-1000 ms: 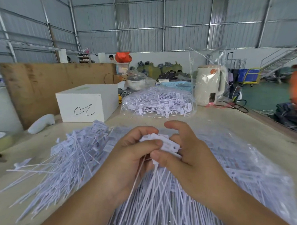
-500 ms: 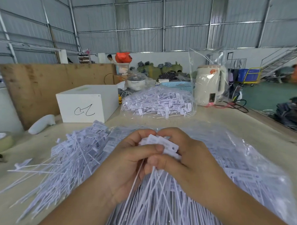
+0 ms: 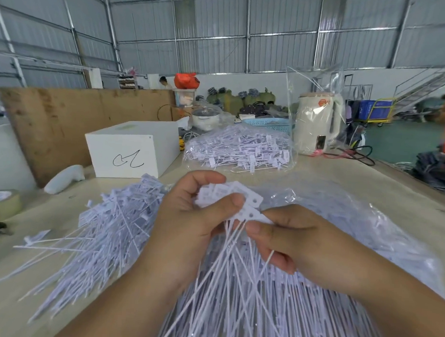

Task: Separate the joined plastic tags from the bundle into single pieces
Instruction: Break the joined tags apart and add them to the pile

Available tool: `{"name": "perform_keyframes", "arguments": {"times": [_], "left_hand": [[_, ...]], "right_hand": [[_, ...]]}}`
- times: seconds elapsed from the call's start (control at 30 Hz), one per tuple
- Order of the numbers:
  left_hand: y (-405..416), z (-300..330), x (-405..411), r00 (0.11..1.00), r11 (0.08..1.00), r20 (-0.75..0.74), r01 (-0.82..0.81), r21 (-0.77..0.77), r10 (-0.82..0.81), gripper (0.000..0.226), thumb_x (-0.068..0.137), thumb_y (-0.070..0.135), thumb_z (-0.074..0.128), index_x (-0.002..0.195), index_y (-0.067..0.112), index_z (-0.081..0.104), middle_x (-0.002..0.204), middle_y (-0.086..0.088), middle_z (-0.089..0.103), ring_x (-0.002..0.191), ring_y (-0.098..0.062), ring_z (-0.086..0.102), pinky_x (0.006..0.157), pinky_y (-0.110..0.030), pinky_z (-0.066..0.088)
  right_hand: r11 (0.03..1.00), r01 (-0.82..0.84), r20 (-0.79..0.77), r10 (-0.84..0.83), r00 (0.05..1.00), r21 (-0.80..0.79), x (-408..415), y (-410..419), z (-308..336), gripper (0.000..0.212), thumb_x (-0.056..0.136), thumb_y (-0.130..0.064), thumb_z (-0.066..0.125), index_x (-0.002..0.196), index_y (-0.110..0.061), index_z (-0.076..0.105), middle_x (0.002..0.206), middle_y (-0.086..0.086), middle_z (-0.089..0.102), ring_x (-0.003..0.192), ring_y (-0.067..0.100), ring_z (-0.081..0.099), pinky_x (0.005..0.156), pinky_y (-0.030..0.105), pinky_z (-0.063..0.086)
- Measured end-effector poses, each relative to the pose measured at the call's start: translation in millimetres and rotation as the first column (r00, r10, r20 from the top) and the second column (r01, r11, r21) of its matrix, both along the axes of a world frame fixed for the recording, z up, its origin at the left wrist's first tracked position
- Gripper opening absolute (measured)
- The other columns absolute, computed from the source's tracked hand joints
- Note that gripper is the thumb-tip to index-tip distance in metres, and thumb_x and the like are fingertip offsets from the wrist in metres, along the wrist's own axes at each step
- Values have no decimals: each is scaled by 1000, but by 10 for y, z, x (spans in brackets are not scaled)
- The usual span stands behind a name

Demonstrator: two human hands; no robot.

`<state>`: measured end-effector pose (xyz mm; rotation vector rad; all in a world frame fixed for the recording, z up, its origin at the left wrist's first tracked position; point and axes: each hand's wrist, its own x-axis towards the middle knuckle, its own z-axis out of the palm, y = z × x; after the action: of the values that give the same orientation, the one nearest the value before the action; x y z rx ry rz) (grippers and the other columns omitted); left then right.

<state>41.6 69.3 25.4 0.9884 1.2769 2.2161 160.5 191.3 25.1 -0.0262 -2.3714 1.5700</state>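
A joined strip of white plastic tags (image 3: 236, 197) with long thin tails is held up in front of me. My left hand (image 3: 188, 217) grips the flat heads of the strip, thumb pressed on top. My right hand (image 3: 297, 238) pinches the lowest tag head at the strip's right end between thumb and fingers. The tails hang down between both hands. Left of my hands lies a loose pile of single tags (image 3: 106, 229). Under and right of my hands a clear bag of tag bundles (image 3: 354, 225) is spread on the table.
On the table (image 3: 368, 185) stand a white box (image 3: 133, 149) with a scribble, a filled clear bag of tags (image 3: 240, 148) and a cream kettle (image 3: 315, 124) in plastic. A tape roll (image 3: 0, 204) sits at the left edge. A brown board (image 3: 52, 120) leans behind.
My right hand has slid down and to the right, off the top of the strip, and now pinches the end tag. The strip's heads show more fully.
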Motion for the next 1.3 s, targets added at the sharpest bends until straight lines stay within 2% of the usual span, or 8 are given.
{"name": "perform_keyframes", "arguments": {"times": [0.17, 0.27, 0.33, 0.5, 0.67, 0.83, 1.03, 1.3], "left_hand": [[13, 11, 45, 995, 993, 40, -95, 67, 92, 30, 52, 13, 77, 78, 20, 64, 72, -2, 69, 55, -12, 63, 44, -16, 45], [13, -1, 48, 984, 985, 110, -149, 91, 139, 24, 61, 6, 73, 74, 23, 63, 73, -3, 68, 53, -10, 62, 44, -15, 44], [1, -12, 9, 977, 984, 144, -166, 63, 156, 24, 63, 4, 71, 78, 21, 61, 77, -5, 68, 52, -9, 63, 42, -14, 42], [13, -36, 22, 998, 998, 20, -65, -21, 65, 29, 56, 11, 81, 75, 28, 68, 76, 1, 70, 59, -11, 66, 45, -18, 46], [8, -73, 68, 990, 998, -136, -36, -60, 28, 24, 66, 14, 75, 78, 34, 70, 78, 1, 71, 63, -12, 66, 51, -19, 49], [9, -65, 74, 996, 998, -82, 10, -60, -15, 32, 71, -4, 62, 92, 20, 65, 69, -3, 67, 55, -16, 65, 46, -21, 49], [70, -122, 76, 999, 995, -44, -4, -100, 0, 34, 89, -7, 47, 104, 22, 56, 74, 6, 69, 55, -9, 63, 43, -18, 45], [74, -147, -14, 991, 954, 2, 126, -273, -131, 40, 72, 21, 55, 107, 39, 59, 101, -5, 72, 69, -13, 67, 47, -24, 47]], "right_hand": [[985, 152, -141, -162, 977, -76, -87, -113, -70, 44, 92, -36, 63, 53, -20, 48, 52, -8, 33, 47, 14, 29, 47, 22, 24], [873, 488, -321, -470, 822, -29, -130, -124, -40, 47, 97, -24, 58, 50, -24, 53, 44, -11, 39, 39, 1, 42, 44, 7, 32], [833, 515, -331, -553, 764, -204, -61, -18, 25, 46, 95, -44, 57, 55, -22, 52, 44, -10, 37, 37, 4, 34, 44, 16, 33], [954, 287, -277, -300, 913, -86, -13, -33, -40, 32, 90, -51, 57, 70, -28, 50, 48, -13, 39, 39, 4, 29, 38, 17, 26], [972, 231, -246, -234, 941, -43, -112, -88, -152, 26, 86, -54, 52, 101, -33, 53, 51, -14, 51, 42, 3, 43, 43, 16, 34], [983, 88, -180, -117, 977, -161, -143, -121, -192, 32, 89, -46, 55, 105, -20, 65, 71, 15, 63, 43, 20, 55, 45, 32, 49], [959, 261, -172, -277, 945, -111, -212, -188, -265, 11, 98, -30, 54, 98, -26, 64, 69, 12, 62, 36, 16, 52, 38, 25, 44], [937, 343, -137, -349, 927, -72, -222, -173, -283, 8, 97, -22, 56, 93, -24, 63, 51, -5, 50, 37, 10, 47, 39, 25, 40]]}}
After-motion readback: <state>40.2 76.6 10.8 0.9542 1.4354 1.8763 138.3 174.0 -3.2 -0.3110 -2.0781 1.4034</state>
